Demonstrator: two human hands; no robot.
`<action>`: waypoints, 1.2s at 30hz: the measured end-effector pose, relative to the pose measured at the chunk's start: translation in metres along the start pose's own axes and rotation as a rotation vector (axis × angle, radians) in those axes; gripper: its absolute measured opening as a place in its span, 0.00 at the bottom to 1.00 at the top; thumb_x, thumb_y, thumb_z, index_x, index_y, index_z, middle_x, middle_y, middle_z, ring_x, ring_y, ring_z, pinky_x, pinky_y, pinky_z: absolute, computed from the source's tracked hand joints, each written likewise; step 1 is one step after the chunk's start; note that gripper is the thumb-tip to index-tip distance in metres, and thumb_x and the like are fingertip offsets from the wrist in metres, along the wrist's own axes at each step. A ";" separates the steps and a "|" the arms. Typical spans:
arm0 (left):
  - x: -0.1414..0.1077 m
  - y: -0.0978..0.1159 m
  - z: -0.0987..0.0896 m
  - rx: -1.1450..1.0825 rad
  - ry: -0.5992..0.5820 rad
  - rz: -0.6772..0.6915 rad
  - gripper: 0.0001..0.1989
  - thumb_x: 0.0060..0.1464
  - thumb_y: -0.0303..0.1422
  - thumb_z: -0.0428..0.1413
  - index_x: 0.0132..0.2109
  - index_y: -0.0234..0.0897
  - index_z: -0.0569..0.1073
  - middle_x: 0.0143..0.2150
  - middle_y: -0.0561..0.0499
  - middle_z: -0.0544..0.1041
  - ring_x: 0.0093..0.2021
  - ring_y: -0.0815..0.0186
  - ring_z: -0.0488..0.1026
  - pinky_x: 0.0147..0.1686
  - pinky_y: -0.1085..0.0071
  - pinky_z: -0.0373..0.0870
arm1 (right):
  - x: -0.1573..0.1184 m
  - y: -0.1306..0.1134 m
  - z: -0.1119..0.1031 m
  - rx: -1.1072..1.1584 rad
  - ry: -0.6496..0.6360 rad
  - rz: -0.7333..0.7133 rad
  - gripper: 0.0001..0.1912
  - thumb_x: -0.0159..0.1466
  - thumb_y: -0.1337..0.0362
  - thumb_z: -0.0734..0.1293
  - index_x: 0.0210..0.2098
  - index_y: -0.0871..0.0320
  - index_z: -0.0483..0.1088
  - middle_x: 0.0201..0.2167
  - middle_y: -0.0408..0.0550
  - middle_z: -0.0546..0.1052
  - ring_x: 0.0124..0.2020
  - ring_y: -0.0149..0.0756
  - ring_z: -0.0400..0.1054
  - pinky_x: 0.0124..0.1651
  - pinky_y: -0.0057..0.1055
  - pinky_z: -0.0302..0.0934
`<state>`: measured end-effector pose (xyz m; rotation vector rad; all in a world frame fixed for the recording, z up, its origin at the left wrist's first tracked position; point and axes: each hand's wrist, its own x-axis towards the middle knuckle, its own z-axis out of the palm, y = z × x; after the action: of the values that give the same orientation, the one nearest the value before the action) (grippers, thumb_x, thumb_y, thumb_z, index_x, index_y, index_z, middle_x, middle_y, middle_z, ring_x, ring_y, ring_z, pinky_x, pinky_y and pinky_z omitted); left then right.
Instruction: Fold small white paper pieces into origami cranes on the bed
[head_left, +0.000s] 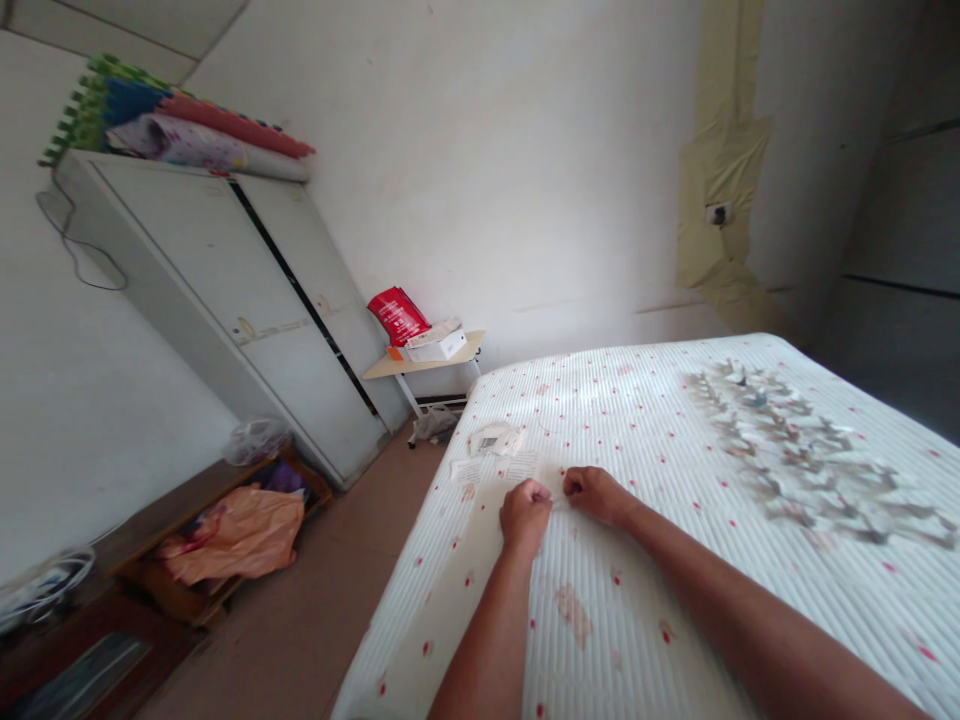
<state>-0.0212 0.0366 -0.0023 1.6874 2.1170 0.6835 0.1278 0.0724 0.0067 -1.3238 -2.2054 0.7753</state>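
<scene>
Over a white ribbed mattress cover with red dots, my left hand and my right hand are close together. The fingers of each are curled into a pinch. Something thin and pale seems to stretch between them, too small to name. Just beyond my left hand lie a clear plastic packet with a label and a printed paper sheet. Far to the right of my right hand, many small grey-white twisted pieces lie in rows, blurred, of a kind I cannot make out.
Against the wall stands a small table with a red bag and a white box. A grey metal cabinet carries rolled mats. Orange plastic lies on a low wooden bench at left.
</scene>
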 end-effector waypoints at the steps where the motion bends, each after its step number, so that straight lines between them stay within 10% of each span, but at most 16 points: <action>1: -0.001 0.004 -0.001 0.002 -0.002 -0.006 0.07 0.47 0.30 0.50 0.31 0.44 0.73 0.32 0.57 0.76 0.34 0.67 0.71 0.33 0.73 0.63 | 0.000 0.000 0.000 -0.001 0.002 0.000 0.10 0.45 0.77 0.59 0.23 0.60 0.68 0.22 0.43 0.72 0.25 0.28 0.62 0.28 0.22 0.51; 13: -0.009 0.021 -0.002 0.207 0.042 -0.020 0.06 0.46 0.29 0.52 0.32 0.44 0.72 0.37 0.55 0.74 0.42 0.63 0.67 0.37 0.68 0.59 | 0.001 0.003 0.001 0.027 0.003 0.013 0.09 0.45 0.76 0.60 0.23 0.60 0.69 0.23 0.42 0.72 0.26 0.28 0.62 0.29 0.22 0.52; 22: -0.026 0.012 0.001 0.226 0.086 0.349 0.17 0.48 0.21 0.50 0.39 0.47 0.75 0.36 0.52 0.72 0.42 0.64 0.63 0.39 0.69 0.56 | 0.004 0.011 0.001 0.108 0.062 0.128 0.08 0.46 0.74 0.61 0.25 0.60 0.69 0.22 0.41 0.72 0.25 0.28 0.63 0.27 0.21 0.53; 36: -0.036 0.018 -0.001 0.373 0.105 0.518 0.14 0.56 0.29 0.46 0.40 0.46 0.75 0.33 0.47 0.69 0.40 0.61 0.60 0.37 0.64 0.53 | 0.012 0.015 0.004 0.040 0.128 0.243 0.07 0.43 0.71 0.66 0.24 0.59 0.70 0.23 0.41 0.71 0.26 0.29 0.62 0.28 0.23 0.52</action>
<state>0.0010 0.0050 0.0073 2.5013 1.9715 0.5386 0.1297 0.0880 -0.0051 -1.5948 -1.9440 0.7916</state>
